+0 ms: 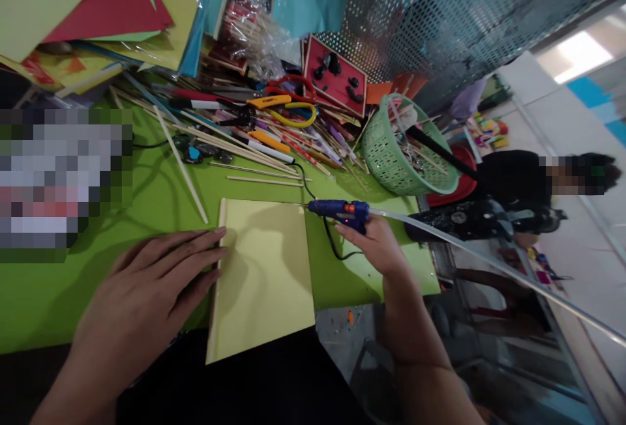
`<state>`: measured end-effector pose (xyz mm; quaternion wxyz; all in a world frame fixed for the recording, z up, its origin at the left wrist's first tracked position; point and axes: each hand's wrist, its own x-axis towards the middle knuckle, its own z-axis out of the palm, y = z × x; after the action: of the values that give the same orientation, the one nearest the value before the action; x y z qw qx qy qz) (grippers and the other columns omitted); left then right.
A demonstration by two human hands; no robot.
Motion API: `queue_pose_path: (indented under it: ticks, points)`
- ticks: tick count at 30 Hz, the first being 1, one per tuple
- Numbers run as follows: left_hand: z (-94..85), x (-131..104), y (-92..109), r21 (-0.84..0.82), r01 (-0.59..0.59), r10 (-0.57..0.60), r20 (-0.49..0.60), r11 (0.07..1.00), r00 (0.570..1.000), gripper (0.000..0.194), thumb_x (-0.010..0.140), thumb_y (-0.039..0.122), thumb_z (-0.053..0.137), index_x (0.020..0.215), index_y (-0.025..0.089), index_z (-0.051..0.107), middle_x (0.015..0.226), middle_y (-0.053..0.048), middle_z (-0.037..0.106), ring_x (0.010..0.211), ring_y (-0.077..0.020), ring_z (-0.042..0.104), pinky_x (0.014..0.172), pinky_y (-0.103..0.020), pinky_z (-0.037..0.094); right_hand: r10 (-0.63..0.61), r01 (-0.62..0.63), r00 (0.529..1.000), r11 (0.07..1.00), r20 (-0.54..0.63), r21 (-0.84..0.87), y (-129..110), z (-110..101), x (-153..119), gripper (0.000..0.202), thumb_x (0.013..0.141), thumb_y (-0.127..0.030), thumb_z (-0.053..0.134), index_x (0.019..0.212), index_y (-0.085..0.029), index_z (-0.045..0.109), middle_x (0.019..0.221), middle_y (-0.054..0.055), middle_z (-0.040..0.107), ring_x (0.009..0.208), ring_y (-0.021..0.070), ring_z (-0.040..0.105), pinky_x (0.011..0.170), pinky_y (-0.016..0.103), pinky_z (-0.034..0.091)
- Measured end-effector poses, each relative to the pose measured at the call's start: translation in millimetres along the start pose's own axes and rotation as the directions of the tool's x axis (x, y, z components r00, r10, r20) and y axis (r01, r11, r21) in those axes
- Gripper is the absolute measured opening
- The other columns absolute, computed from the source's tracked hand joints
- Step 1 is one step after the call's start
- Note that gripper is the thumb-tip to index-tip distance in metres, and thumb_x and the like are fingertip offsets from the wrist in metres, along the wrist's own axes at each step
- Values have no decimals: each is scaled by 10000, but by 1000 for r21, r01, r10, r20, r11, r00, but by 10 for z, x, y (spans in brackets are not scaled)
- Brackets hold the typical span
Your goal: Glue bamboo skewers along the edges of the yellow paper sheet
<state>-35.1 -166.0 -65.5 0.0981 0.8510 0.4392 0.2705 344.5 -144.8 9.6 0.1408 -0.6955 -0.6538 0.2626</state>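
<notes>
You're seemingly steadying the yellow sheet (267,275) under parted left fingers (204,259) while your right fingers (356,239) are clamping the glue gun (328,208).

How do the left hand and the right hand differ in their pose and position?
The left hand is empty, its fingers stretched out, while the right hand is curled around the blue glue gun. The left hand has its fingers at the left edge of the yellow sheet; the right hand is off the sheet, beyond its right edge. Both hands are bare.
</notes>
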Motion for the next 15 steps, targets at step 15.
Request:
queue_pose_path:
  ticks: [15]
  points:
    - [-29, 8, 24, -46, 34, -32, 42, 998, 999, 278, 1029, 386, 545, 1276, 327, 659, 1429, 36, 695, 1251, -289, 646, 1017, -486, 438, 12, -12, 1000, 1000, -5, 3, -9, -14, 1, 432, 894, -589, 691, 1030, -187, 775, 834, 54, 735, 764, 250, 642, 733, 388, 505]
